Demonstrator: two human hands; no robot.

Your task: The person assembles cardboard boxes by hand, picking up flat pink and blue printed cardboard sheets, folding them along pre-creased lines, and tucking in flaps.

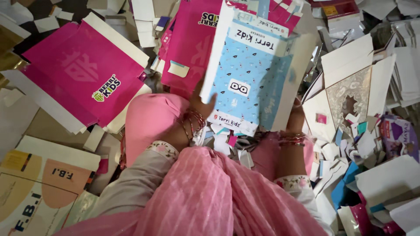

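Hands (202,105) apparently grip blue carton (245,74) between them.

held carton (247,70): flat, light blue and white, upper centre
pink carton (83,74): flat, magenta, upper left
tan carton (39,183): lower left

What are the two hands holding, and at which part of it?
Both hold the light blue flat carton: left hand at its lower left edge, right hand behind its lower right edge.

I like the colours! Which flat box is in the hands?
The light blue flat box with little glasses printed on it; both hands hold its lower edge. The pink ones lie untouched.
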